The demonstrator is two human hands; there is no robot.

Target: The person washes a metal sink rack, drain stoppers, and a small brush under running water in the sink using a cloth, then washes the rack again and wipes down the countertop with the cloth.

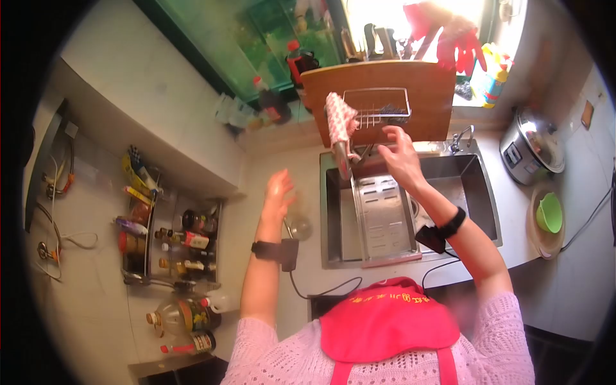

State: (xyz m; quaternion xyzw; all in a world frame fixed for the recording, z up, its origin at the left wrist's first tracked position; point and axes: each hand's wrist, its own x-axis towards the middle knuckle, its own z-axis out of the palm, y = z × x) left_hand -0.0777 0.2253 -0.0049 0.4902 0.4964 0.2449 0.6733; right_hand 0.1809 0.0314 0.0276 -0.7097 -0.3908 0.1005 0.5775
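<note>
My right hand [402, 156] is raised over the back of the steel sink [477, 192], its fingers apart and slightly curled, holding nothing. Just left of it, a red-and-white patterned cloth [337, 119] hangs by the faucet. My left hand [278, 192] is over the counter left of the sink, fingers spread and empty. Beside that hand is a small clear round item [299, 227]. A perforated metal tray [386, 218] spans the middle of the sink. Behind the sink a wooden board [423, 96] stands upright, with a wire rack [378, 106] in front.
A rice cooker [523, 154] and a green bowl [549, 213] are on the right. Bottles fill a rack [153, 237] at the left, with a large oil bottle [176, 316] below. Red gloves [461, 50] hang at the window above a yellow bottle [493, 80].
</note>
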